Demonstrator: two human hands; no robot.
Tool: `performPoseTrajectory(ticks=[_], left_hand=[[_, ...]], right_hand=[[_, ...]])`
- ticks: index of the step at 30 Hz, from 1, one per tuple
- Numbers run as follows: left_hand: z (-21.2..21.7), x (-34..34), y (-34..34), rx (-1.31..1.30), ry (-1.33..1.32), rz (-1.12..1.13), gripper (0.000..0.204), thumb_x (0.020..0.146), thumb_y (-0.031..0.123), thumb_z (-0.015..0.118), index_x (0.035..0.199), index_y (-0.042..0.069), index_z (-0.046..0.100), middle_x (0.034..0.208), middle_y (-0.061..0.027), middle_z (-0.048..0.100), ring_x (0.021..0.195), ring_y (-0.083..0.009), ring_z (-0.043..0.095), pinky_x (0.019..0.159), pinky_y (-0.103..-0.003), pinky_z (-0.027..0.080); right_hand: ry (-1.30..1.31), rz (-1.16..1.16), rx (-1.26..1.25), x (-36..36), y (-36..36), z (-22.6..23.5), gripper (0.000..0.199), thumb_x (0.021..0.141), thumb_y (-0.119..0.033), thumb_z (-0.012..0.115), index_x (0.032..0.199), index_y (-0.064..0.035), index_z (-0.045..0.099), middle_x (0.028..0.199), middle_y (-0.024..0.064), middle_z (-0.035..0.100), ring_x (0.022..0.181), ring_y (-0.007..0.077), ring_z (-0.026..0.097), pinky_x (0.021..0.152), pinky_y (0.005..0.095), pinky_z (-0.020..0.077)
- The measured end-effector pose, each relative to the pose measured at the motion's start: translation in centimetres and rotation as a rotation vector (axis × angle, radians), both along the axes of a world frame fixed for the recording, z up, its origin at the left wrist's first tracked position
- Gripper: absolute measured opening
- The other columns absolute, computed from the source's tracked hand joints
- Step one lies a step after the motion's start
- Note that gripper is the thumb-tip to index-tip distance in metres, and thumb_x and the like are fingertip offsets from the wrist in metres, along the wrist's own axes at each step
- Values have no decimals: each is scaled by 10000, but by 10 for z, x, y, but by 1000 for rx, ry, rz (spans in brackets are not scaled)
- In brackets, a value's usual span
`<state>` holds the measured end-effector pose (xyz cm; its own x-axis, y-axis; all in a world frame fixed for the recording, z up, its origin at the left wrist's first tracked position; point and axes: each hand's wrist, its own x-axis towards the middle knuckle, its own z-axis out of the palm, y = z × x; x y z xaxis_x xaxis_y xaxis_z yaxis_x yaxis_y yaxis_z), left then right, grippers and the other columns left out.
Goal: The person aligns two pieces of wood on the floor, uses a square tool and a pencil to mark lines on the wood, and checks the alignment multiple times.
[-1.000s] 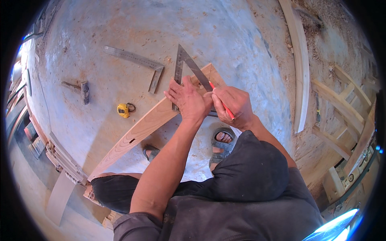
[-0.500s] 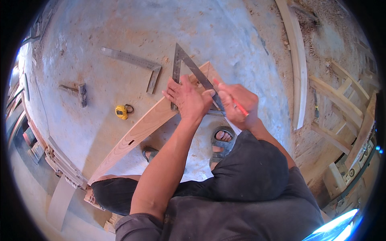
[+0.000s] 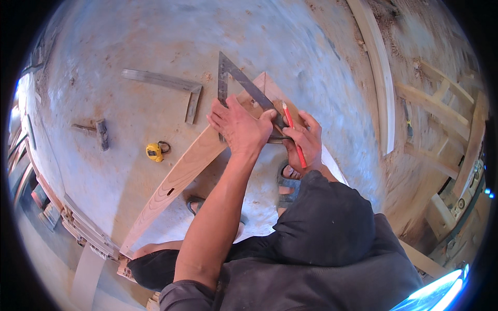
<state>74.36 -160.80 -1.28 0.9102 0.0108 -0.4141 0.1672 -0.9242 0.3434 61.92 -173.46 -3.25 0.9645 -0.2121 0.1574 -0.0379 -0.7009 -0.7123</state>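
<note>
1. The left hand (image 3: 239, 124) lies flat, fingers spread, pressing a metal triangular square (image 3: 244, 85) down on the upper end of a long wooden plank (image 3: 176, 179)
2. The right hand (image 3: 306, 142) is closed around a red pencil (image 3: 293, 133), its tip against the square's slanted edge, just beside the left thumb
3. The plank runs aslant over the concrete floor (image 3: 129, 41), from near the person's knee at the lower left up to the hands
4. A second steel square (image 3: 174, 85) lies on the floor to the left of the plank's upper end, well apart from the hands
5. A yellow tape measure (image 3: 154, 151) lies near the plank's left edge, and a hammer (image 3: 98, 132) lies farther left
</note>
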Motion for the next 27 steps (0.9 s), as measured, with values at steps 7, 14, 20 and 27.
performPoseTrajectory(ticks=[7,14,20,27], left_hand=[[-3,-10,10,-65,-58,-1,1025,686,408,925,1443,-62,417,1481,-343,305,1410,-507,256,1219,-571,175],[-1,-13,15,-62,-83,-27,1023,683,415,930,1438,-61,429,1466,-348,310,1387,-508,265,1206,-586,183],[5,-8,12,-27,-24,-22,1040,695,433,930,1457,-47,410,1491,-338,316,1427,-479,269,1211,-554,211],[8,-2,10,-15,5,-44,1028,684,434,936,1429,-64,433,1477,-339,333,1415,-481,295,1205,-556,224]], right_hand=[[-61,-2,41,-4,2,0,354,731,29,778,1035,-127,685,1173,62,776,1327,356,558,1045,486,429],[-70,-2,69,-9,4,-3,385,714,52,768,1048,-110,666,1204,71,762,1326,357,561,1057,492,426],[-39,29,134,-11,3,4,478,677,63,754,1106,-106,627,1290,103,720,1337,367,553,1080,503,427],[-61,77,-49,-23,7,-4,410,732,20,758,1096,-109,621,1300,95,718,1299,349,585,1062,486,451]])
